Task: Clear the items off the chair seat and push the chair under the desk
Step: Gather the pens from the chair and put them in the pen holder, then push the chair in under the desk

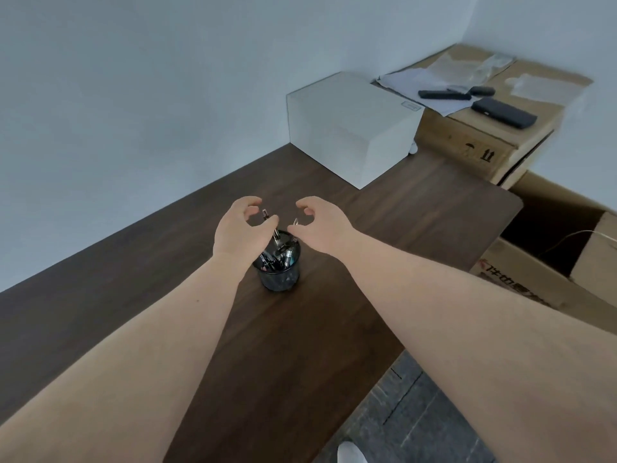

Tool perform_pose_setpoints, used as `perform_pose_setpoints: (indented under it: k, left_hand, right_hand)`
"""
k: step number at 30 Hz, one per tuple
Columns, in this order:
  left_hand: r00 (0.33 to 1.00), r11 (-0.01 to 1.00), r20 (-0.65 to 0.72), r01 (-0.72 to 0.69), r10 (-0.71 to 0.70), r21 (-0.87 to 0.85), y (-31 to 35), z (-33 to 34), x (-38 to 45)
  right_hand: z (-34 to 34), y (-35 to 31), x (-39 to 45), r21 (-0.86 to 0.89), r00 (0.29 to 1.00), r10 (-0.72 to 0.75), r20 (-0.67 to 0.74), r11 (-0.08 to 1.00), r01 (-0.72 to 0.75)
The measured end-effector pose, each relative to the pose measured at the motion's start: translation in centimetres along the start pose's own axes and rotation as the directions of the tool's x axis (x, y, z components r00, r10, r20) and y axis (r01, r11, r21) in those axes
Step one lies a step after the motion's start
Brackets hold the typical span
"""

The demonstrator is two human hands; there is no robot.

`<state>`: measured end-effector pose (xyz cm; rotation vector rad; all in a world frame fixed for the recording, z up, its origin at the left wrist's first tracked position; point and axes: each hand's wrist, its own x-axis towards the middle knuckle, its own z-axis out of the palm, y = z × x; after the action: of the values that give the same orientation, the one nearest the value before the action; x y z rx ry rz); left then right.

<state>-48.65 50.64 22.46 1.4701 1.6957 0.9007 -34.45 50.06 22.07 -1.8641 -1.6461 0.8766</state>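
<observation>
A black mesh pen cup (279, 274) full of pens stands upright on the dark wooden desk (167, 269), near its middle. My left hand (238, 227) hovers just above and left of the cup's rim, fingers curled and apart, holding nothing. To the right of the rim, my right hand (319, 225) is also open with curled fingers. Both hands flank the tips of the pens without gripping the cup. The chair is out of view.
A white box (347, 128) stands at the desk's far end against the wall. Behind it a cardboard box (484, 142) carries papers and dark devices (504, 111). An open cardboard box (567, 235) stands off the desk's right edge. Grey floor (417, 412) shows at lower right.
</observation>
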Motion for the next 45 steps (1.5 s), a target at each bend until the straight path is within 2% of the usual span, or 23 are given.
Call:
perform_pose_setpoints:
  k: [8, 14, 17, 20, 26, 33, 38, 45]
  left_hand:
    - [0.973, 0.98, 0.203, -0.136, 0.105, 0.144, 1.8, 0.6, -7.9]
    - [0.893, 0.923, 0.423, -0.282, 0.154, 0.261, 2.7, 5.4, -15.9]
    - [0.84, 0.875, 0.527, -0.345, 0.125, 0.341, 3.3, 8.0, -20.0]
    - [0.784, 0.777, 0.617, -0.425, 0.06, 0.464, 3.5, 11.1, -25.0]
    - [0.705, 0.689, 0.707, -0.487, -0.054, 0.538, 2.7, 18.4, -38.0]
    - [0.598, 0.576, 0.798, -0.625, -0.081, 0.527, 2.8, 26.0, -52.6]
    - [0.513, 0.503, 0.855, -0.72, -0.081, 0.479, 3.0, 28.9, -59.5]
    - [0.351, 0.392, 0.935, -0.853, -0.055, 0.343, 3.0, 30.7, -69.3]
  right_hand:
    - [-3.0, 2.6, -10.8, -0.006, 0.994, 0.086, -0.066, 0.996, -0.086]
    - [-5.9, 9.3, -19.7, -0.104, 0.976, 0.21, -0.056, 0.971, -0.215]
    - [-7.4, 13.2, -24.5, -0.135, 0.965, 0.262, -0.018, 0.956, -0.262]
    - [-8.8, 17.7, -30.0, -0.183, 0.957, 0.289, 0.004, 0.941, -0.284]
    - [-12.1, 28.0, -43.7, -0.433, 0.916, 0.399, 0.041, 0.833, -0.344]
    - [-15.4, 37.6, -58.1, -0.537, 0.858, 0.513, 0.022, 0.73, -0.422]
    - [-16.2, 39.9, -65.5, -0.52, 0.841, 0.541, -0.019, 0.713, -0.47]
    - [-16.9, 40.9, -76.2, -0.472, 0.821, 0.555, -0.131, 0.694, -0.544]
